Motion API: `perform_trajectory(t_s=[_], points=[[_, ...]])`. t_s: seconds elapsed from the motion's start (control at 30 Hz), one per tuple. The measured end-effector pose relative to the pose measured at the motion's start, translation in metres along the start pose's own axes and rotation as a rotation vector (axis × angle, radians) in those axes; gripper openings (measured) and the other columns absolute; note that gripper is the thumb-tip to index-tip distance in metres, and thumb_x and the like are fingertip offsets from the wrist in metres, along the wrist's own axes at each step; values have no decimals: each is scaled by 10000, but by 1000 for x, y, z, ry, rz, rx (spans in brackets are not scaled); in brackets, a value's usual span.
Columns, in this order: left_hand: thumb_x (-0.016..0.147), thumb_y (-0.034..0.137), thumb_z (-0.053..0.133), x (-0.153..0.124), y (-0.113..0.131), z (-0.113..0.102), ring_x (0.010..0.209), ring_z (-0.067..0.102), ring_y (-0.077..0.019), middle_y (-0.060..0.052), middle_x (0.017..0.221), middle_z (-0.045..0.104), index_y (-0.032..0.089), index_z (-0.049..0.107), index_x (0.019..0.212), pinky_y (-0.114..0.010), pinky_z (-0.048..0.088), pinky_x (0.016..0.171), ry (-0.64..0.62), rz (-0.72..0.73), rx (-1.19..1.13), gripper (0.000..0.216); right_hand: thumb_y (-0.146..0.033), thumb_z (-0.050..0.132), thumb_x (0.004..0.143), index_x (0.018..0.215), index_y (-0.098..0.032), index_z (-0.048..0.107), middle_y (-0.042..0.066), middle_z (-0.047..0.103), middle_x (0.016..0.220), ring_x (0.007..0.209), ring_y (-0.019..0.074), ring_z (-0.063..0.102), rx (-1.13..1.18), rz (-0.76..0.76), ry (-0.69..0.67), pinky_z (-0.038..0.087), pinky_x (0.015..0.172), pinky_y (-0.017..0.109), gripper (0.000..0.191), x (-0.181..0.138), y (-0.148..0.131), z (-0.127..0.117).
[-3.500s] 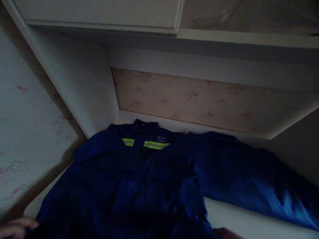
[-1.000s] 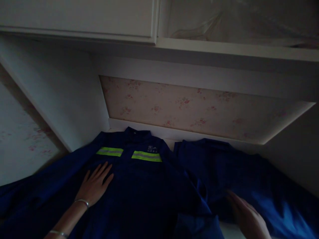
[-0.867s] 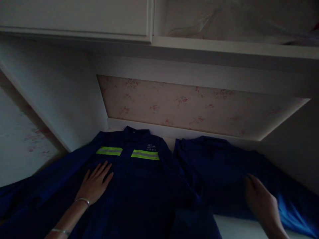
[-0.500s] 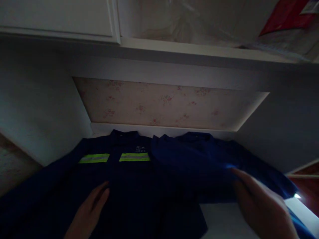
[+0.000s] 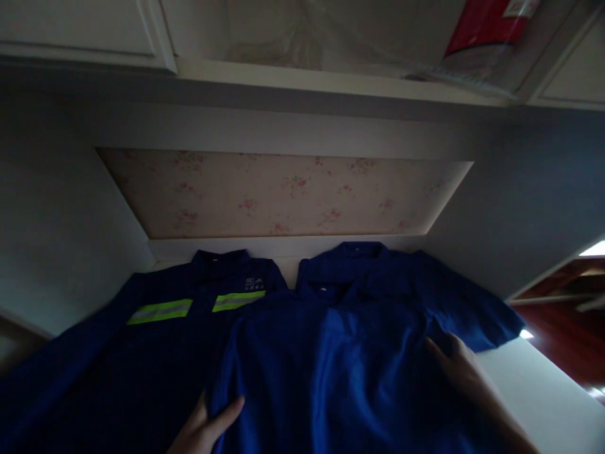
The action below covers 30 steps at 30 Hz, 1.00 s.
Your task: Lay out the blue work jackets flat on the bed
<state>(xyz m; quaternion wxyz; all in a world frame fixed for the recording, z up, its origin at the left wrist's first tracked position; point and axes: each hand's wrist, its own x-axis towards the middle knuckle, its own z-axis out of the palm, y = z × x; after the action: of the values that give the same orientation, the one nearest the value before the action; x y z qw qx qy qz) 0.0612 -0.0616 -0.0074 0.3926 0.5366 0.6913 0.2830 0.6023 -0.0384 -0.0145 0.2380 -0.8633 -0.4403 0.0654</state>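
Floral-backed alcove: left hand (image 5: 205, 429) pinches blue shirt (image 5: 340, 366) edge; right hand (image 5: 460, 369) flat, open on it, beside striped jacket (image 5: 142, 353).

We are in a home, most likely a bedroom with built-in furniture. Pale floral wallpaper (image 5: 283, 195) covers the recessed back wall, framed by white panels. Above it we see white cupboard doors (image 5: 75, 25) and an open shelf (image 5: 331, 79) holding clear plastic wrapping and a red package (image 5: 477, 25). Below, a white counter (image 5: 529, 391) fills the alcove, with dark blue work shirts (image 5: 340, 353) spread on it, one bearing reflective yellow stripes (image 5: 161, 311). At the far right we glimpse reddish wooden flooring (image 5: 567, 315).
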Motion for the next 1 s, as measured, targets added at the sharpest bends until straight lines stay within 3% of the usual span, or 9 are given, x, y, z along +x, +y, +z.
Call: perform_trajectory(t_s=[0.13,0.27,0.4,0.5,0.57,0.67,0.8,0.9,1.0], points=[[766,599,545,-7,26,9,1307,487,-313,-105,1320,626,182,555,1294,-487,372,1122,-32,19,-48,673,-617,571,662,832,-217,670,76,698,653,639,307,678,256,-59,-112,556,610,443,446,3,-2,-7],[760,636,537,-10,40,-9,1290,510,-295,-92,1334,618,192,550,1282,-443,385,1115,31,11,-107,686,-623,614,601,990,-186,665,68,724,694,588,276,664,403,5,-82,525,532,384,588,-15,-57,-39],[704,666,595,-8,60,-67,1264,538,-298,-45,1301,646,232,566,1251,-455,364,1127,220,52,-138,699,-636,644,655,1140,-200,642,64,740,780,614,254,667,546,-26,-126,530,539,357,652,-32,-135,-61],[723,652,586,3,64,-130,1190,589,-321,-13,1250,671,251,528,1284,-521,391,1093,442,62,-25,692,-588,642,743,1159,-222,621,64,738,914,724,238,684,736,-174,-175,564,681,364,555,-35,-198,-47],[814,655,460,14,55,-172,1156,600,-343,-37,1252,649,235,475,1333,-555,425,1040,586,35,176,668,-543,613,801,1195,-229,584,65,723,996,815,234,685,865,-268,-263,560,781,378,504,-33,-240,-23],[937,519,246,30,27,-219,1205,543,-393,-145,1287,568,102,425,1354,-567,410,1026,688,57,532,616,-478,581,829,1115,-193,609,99,702,1035,962,266,656,928,-335,-384,506,916,440,404,-32,-299,28],[960,395,208,37,-19,-239,1250,497,-410,-189,1255,562,-7,507,1251,-539,325,1104,651,70,630,580,-429,648,742,898,-158,664,153,647,1146,1198,324,521,942,-392,-437,321,1100,489,313,-48,-352,84],[963,399,203,32,-52,-240,1304,472,-337,-186,1340,545,6,482,1299,-454,308,1143,652,67,588,588,-483,611,780,1081,-184,652,108,623,1247,1211,279,526,1025,-452,-553,361,1082,436,426,-71,-356,90],[971,416,199,21,-86,-252,1333,457,-267,-131,1410,522,105,428,1364,-443,324,1142,673,95,558,551,-474,576,834,1130,-216,650,67,710,1060,983,242,650,1205,-367,-851,480,937,401,399,-94,-329,65]])
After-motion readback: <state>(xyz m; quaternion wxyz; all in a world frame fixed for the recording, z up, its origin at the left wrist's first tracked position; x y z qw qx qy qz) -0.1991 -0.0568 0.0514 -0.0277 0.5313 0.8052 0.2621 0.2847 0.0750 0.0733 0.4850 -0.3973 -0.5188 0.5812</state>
